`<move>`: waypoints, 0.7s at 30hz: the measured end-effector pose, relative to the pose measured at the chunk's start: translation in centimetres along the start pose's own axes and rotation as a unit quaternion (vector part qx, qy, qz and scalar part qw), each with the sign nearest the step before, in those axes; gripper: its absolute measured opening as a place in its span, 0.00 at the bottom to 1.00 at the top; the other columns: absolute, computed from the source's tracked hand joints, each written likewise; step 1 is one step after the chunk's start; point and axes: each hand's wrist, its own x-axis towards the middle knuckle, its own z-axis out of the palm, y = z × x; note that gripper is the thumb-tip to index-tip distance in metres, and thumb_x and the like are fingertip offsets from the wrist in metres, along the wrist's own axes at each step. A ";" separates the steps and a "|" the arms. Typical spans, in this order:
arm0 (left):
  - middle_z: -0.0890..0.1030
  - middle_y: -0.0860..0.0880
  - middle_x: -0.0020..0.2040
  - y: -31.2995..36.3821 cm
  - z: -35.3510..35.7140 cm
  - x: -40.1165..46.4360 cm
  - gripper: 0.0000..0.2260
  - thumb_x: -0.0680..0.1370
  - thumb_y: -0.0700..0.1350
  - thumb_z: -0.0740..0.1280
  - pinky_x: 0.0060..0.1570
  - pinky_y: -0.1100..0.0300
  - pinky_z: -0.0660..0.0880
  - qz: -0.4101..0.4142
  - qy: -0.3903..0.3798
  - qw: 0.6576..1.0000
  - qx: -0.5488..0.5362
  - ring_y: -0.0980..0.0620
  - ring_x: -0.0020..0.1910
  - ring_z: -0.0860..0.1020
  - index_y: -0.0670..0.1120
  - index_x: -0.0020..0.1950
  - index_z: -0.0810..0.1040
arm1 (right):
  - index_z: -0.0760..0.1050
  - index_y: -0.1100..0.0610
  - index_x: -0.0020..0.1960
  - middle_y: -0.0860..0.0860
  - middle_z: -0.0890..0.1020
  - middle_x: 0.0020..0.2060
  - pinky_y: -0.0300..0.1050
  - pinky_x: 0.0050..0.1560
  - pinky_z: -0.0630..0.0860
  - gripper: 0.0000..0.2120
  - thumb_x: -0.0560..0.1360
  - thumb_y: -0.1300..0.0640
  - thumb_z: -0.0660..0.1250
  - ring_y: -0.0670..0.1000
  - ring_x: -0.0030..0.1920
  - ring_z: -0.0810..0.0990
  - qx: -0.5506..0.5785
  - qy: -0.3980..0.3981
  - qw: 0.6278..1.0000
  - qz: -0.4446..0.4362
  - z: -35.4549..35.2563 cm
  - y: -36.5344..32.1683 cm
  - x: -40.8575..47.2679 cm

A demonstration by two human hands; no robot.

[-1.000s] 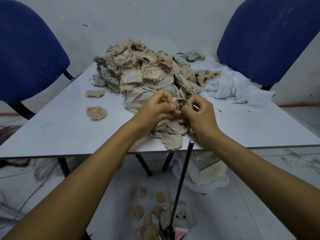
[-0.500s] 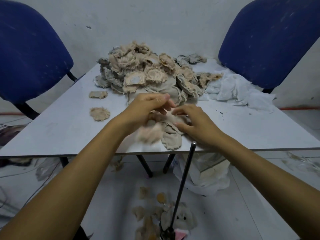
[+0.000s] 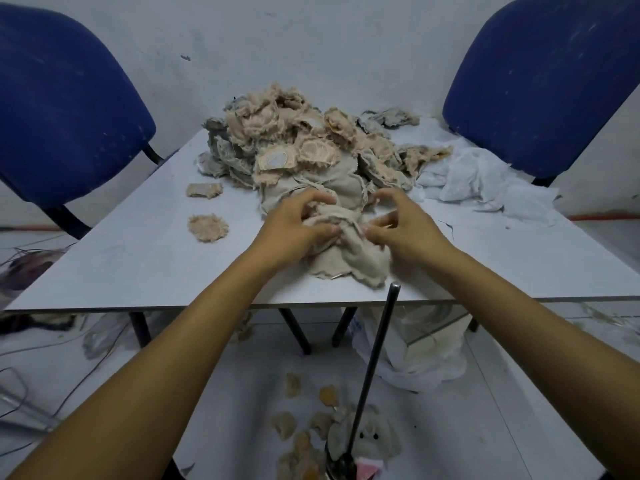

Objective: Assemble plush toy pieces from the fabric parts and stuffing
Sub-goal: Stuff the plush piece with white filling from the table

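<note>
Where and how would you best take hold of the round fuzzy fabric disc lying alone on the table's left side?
Pinch the frayed rim of the round fabric disc from above. It lies flat on the table with bare surface all round, so any edge lifts freely.

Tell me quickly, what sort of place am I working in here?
Probably a small, makeshift toy-sewing workroom: a heap of cut plush pieces on a plain table, and a finished plush toy among scraps on the floor.
</note>
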 end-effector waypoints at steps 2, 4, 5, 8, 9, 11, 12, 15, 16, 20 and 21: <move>0.84 0.54 0.43 0.6 0.1 -0.1 0.11 0.76 0.40 0.72 0.40 0.60 0.78 0.004 0.032 0.995 -0.096 0.55 0.42 0.82 0.53 0.55 0.80 | 0.69 0.57 0.68 0.56 0.84 0.44 0.48 0.44 0.81 0.25 0.74 0.67 0.71 0.53 0.41 0.83 0.152 0.034 0.988 0.024 -0.1 -0.4 0.3; 0.82 0.56 0.39 1.0 0.1 -0.1 0.13 0.78 0.39 0.70 0.32 0.64 0.75 0.031 0.059 0.989 -0.128 0.59 0.36 0.80 0.56 0.57 0.78 | 0.68 0.56 0.69 0.59 0.83 0.48 0.43 0.37 0.79 0.22 0.77 0.63 0.70 0.52 0.40 0.81 0.223 0.049 0.972 0.054 -0.3 -0.8 0.5; 0.82 0.58 0.41 1.1 0.1 -0.2 0.15 0.78 0.38 0.69 0.31 0.66 0.74 0.051 0.075 0.988 -0.125 0.61 0.36 0.80 0.57 0.58 0.76 | 0.68 0.53 0.68 0.58 0.82 0.52 0.41 0.34 0.78 0.21 0.78 0.56 0.70 0.51 0.41 0.81 0.215 0.042 0.973 0.076 -0.4 -1.0 0.6; 0.79 0.56 0.50 1.6 0.3 -0.2 0.23 0.75 0.28 0.67 0.40 0.68 0.76 0.103 0.095 0.981 -0.134 0.65 0.43 0.78 0.55 0.60 0.74 | 0.67 0.48 0.67 0.57 0.80 0.55 0.43 0.31 0.79 0.27 0.73 0.37 0.70 0.51 0.37 0.83 0.223 -0.053 0.959 0.164 -0.8 -1.5 1.0; 0.78 0.54 0.48 1.8 0.5 -0.2 0.27 0.73 0.25 0.66 0.38 0.66 0.76 0.111 0.081 0.980 -0.145 0.64 0.41 0.78 0.55 0.60 0.74 | 0.68 0.48 0.67 0.56 0.80 0.55 0.45 0.33 0.80 0.30 0.70 0.38 0.72 0.52 0.37 0.84 0.257 -0.085 0.945 0.182 -0.9 -1.5 1.0; 0.76 0.51 0.43 1.8 0.7 0.0 0.33 0.70 0.22 0.63 0.32 0.64 0.74 0.116 0.040 0.982 -0.146 0.61 0.37 0.76 0.56 0.63 0.74 | 0.72 0.49 0.66 0.56 0.81 0.57 0.46 0.37 0.80 0.26 0.71 0.51 0.76 0.51 0.40 0.85 0.341 -0.087 0.921 0.166 -1.0 -1.4 1.1; 0.76 0.49 0.44 1.8 0.6 0.2 0.34 0.69 0.23 0.63 0.32 0.64 0.73 0.107 0.020 0.982 -0.152 0.60 0.37 0.75 0.57 0.65 0.72 | 0.73 0.50 0.65 0.57 0.81 0.57 0.46 0.38 0.80 0.23 0.73 0.60 0.75 0.52 0.41 0.85 0.384 -0.053 0.910 0.146 -1.0 -1.3 1.2; 0.75 0.48 0.56 1.0 0.5 0.3 0.30 0.71 0.34 0.68 0.45 0.59 0.78 0.040 -0.025 0.987 -0.156 0.54 0.50 0.78 0.60 0.68 0.68 | 0.75 0.50 0.61 0.60 0.81 0.55 0.50 0.41 0.82 0.23 0.73 0.72 0.67 0.55 0.44 0.86 0.493 0.071 0.862 0.096 -1.7 -0.9 1.7; 0.76 0.48 0.58 0.5 0.5 0.4 0.26 0.73 0.37 0.68 0.53 0.54 0.78 0.016 -0.032 0.992 -0.120 0.51 0.54 0.77 0.58 0.68 0.69 | 0.74 0.50 0.62 0.60 0.82 0.54 0.53 0.44 0.83 0.23 0.74 0.73 0.65 0.57 0.46 0.86 0.519 0.095 0.845 0.089 -2.2 -0.6 1.8; 0.81 0.48 0.60 -0.8 0.8 0.7 0.17 0.77 0.39 0.66 0.64 0.43 0.73 -0.012 -0.025 0.999 0.039 0.47 0.60 0.78 0.49 0.65 0.77 | 0.74 0.57 0.60 0.58 0.83 0.46 0.55 0.48 0.80 0.19 0.74 0.74 0.62 0.58 0.47 0.83 0.460 0.085 0.882 0.056 -2.9 0.4 1.4; 0.81 0.48 0.59 -0.7 1.0 0.7 0.18 0.76 0.38 0.66 0.64 0.43 0.73 -0.020 -0.018 0.999 0.023 0.46 0.60 0.78 0.49 0.64 0.78 | 0.74 0.57 0.57 0.57 0.82 0.43 0.53 0.45 0.79 0.17 0.74 0.74 0.63 0.56 0.44 0.81 0.426 0.081 0.901 0.035 -2.7 0.3 1.2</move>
